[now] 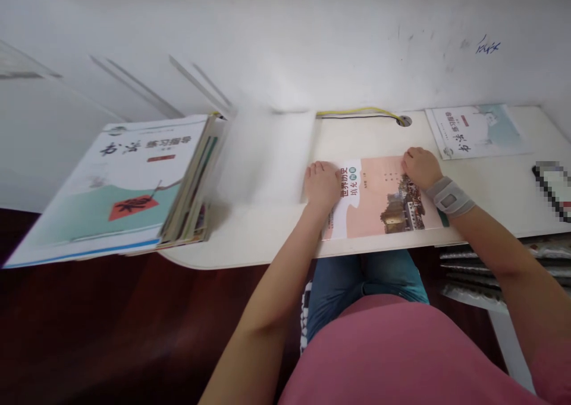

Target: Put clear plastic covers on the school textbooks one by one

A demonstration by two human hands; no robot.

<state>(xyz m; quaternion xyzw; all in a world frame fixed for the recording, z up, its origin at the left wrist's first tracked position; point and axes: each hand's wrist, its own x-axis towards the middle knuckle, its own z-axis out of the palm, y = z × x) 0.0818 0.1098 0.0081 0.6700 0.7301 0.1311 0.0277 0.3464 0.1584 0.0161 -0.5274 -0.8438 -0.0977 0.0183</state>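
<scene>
A pink and white textbook point(379, 200) with a building picture lies on the white desk point(491, 185) in front of me. My left hand point(322, 186) rests on its left edge with fingers curled over the spine side. My right hand point(420, 166) presses on its far right corner, fingers bent; a grey wrist brace point(448, 195) wraps that wrist. A blurred white sheet or cover point(267, 155) lies just left of my left hand, smeared by motion.
A stack of books point(129, 191) topped by a white and teal calligraphy book overhangs the desk's left end. Another calligraphy workbook point(479, 130) lies at the far right. A yellow cable point(361, 112) runs along the wall. A pixelated object point(555, 188) sits at the right edge.
</scene>
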